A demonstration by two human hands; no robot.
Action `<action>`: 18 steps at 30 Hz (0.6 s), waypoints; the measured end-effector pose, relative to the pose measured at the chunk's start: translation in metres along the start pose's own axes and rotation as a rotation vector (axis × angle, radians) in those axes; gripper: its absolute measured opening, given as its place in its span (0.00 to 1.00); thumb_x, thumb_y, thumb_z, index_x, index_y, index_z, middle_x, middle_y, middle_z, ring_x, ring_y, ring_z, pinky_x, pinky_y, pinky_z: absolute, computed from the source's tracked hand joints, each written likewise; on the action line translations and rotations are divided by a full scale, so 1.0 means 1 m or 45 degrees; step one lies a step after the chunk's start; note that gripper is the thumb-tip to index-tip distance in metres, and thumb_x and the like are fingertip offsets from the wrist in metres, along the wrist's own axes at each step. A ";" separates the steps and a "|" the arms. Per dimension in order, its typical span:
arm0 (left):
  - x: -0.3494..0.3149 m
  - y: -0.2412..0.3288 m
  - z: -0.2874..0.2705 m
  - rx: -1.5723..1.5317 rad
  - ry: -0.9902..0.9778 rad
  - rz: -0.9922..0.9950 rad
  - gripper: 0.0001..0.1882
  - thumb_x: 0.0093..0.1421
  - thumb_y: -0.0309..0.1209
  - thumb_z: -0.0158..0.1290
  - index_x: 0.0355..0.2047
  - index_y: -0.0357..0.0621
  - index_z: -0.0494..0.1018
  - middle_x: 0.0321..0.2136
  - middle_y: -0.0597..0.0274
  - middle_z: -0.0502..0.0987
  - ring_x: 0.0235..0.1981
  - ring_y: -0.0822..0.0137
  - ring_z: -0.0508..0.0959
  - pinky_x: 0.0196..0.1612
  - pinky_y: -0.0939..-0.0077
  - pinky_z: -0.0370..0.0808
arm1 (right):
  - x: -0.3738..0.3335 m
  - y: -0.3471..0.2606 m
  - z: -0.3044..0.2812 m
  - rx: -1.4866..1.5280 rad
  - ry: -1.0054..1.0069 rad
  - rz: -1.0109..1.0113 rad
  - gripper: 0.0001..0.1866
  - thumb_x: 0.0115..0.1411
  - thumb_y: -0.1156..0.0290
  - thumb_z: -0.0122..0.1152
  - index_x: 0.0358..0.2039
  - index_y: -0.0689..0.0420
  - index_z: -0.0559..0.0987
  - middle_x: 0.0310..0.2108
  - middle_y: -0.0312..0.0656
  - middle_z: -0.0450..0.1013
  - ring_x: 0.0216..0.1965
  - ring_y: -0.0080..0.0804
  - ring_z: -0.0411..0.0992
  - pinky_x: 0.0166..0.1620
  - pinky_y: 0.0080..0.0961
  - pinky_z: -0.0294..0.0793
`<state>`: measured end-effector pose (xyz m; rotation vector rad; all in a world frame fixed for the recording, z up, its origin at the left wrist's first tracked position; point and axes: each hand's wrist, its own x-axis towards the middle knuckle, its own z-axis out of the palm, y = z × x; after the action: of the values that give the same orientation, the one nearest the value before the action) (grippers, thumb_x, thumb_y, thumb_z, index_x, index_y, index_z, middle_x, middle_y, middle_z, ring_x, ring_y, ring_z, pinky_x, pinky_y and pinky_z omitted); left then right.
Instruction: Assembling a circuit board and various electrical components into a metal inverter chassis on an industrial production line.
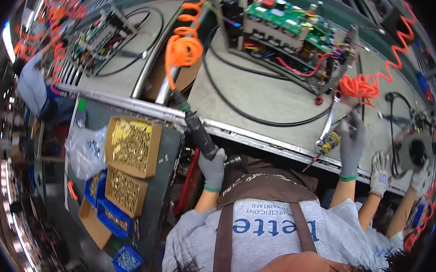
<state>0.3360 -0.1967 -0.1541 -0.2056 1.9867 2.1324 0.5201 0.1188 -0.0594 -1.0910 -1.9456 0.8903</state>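
My left hand (pixel 211 170), in a grey glove with a green cuff, is closed on a black air driver (pixel 201 135). The tool's tip points right, in front of the brown apron. An orange coiled hose (pixel 184 50) runs up from its handle. My right hand (pixel 351 148), gloved the same way, reaches over the bench edge with fingers stretched out and nothing visible in them. Beside it lie a silver wrench (pixel 329 116) and a screwdriver with a yellow handle (pixel 330 142). Further back sits an open metal-framed unit with green circuit boards (pixel 286 22) and loose coloured wires.
Boxes of brass-coloured fasteners (pixel 129 147), blue bins (pixel 114 219) and a plastic bag (pixel 86 152) stand at left. A black cable (pixel 259 119) loops across the bench. A co-worker's white-gloved hands (pixel 379 175) are close at right, by a round black part (pixel 417 151).
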 end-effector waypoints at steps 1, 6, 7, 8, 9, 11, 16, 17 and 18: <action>-0.004 0.003 0.005 0.007 -0.042 0.010 0.10 0.53 0.22 0.57 0.34 0.41 0.68 0.23 0.67 0.72 0.20 0.75 0.74 0.20 0.83 0.69 | -0.003 -0.024 0.011 0.031 -0.204 0.098 0.26 0.55 0.65 0.64 0.54 0.57 0.71 0.42 0.41 0.73 0.38 0.25 0.70 0.42 0.23 0.70; -0.021 0.033 0.025 0.143 -0.608 0.315 0.19 0.49 0.33 0.66 0.36 0.39 0.70 0.28 0.64 0.75 0.26 0.73 0.76 0.31 0.77 0.75 | -0.018 -0.118 0.058 0.526 -0.999 -0.407 0.39 0.43 0.66 0.70 0.58 0.57 0.67 0.48 0.41 0.70 0.46 0.30 0.70 0.48 0.26 0.69; -0.024 0.044 0.030 0.024 -0.879 0.172 0.31 0.46 0.47 0.69 0.41 0.37 0.70 0.31 0.64 0.77 0.31 0.73 0.76 0.36 0.77 0.75 | -0.019 -0.141 0.059 0.508 -1.110 -0.469 0.42 0.41 0.64 0.73 0.57 0.60 0.66 0.47 0.44 0.71 0.48 0.32 0.70 0.50 0.27 0.69; -0.019 0.041 0.038 0.151 -1.031 0.292 0.42 0.44 0.57 0.66 0.49 0.36 0.68 0.36 0.63 0.77 0.37 0.72 0.76 0.40 0.76 0.74 | -0.022 -0.150 0.061 0.520 -1.144 -0.560 0.38 0.41 0.64 0.74 0.53 0.61 0.69 0.42 0.43 0.73 0.44 0.31 0.72 0.47 0.27 0.71; -0.018 0.039 0.049 0.160 -1.056 0.309 0.42 0.44 0.57 0.66 0.49 0.36 0.68 0.36 0.63 0.77 0.37 0.72 0.76 0.40 0.76 0.74 | -0.029 -0.154 0.067 0.742 -1.183 -0.325 0.34 0.42 0.64 0.74 0.49 0.60 0.70 0.39 0.42 0.73 0.42 0.32 0.73 0.45 0.28 0.72; -0.021 0.038 0.075 -0.228 -1.116 0.539 0.42 0.52 0.57 0.60 0.55 0.36 0.63 0.45 0.60 0.74 0.43 0.71 0.75 0.46 0.75 0.73 | -0.027 -0.158 0.067 0.969 -1.196 -0.108 0.31 0.42 0.64 0.73 0.46 0.58 0.72 0.36 0.41 0.74 0.39 0.33 0.75 0.43 0.29 0.73; 0.021 0.081 0.153 0.039 -1.424 0.521 0.40 0.54 0.54 0.58 0.56 0.36 0.62 0.47 0.58 0.72 0.46 0.69 0.74 0.49 0.75 0.72 | -0.012 -0.172 0.062 0.270 -1.006 -1.344 0.21 0.45 0.61 0.69 0.38 0.51 0.74 0.30 0.39 0.73 0.33 0.43 0.73 0.38 0.36 0.72; 0.032 0.095 0.174 0.097 -1.482 0.529 0.39 0.55 0.54 0.57 0.56 0.36 0.62 0.48 0.58 0.72 0.46 0.68 0.74 0.49 0.75 0.72 | -0.016 -0.179 0.065 0.170 -1.059 -1.491 0.19 0.46 0.60 0.67 0.38 0.50 0.73 0.30 0.39 0.73 0.34 0.41 0.72 0.38 0.37 0.71; 0.043 0.101 0.191 0.159 -1.575 0.513 0.39 0.56 0.53 0.56 0.57 0.36 0.62 0.49 0.57 0.71 0.47 0.68 0.74 0.50 0.75 0.71 | -0.018 -0.173 0.071 0.054 -1.097 -1.598 0.18 0.47 0.59 0.65 0.38 0.50 0.73 0.30 0.38 0.72 0.35 0.40 0.72 0.39 0.37 0.70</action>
<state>0.2774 -0.0095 -0.0530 1.2855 1.3737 1.5519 0.3999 0.0182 0.0440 0.7515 -2.6172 0.6369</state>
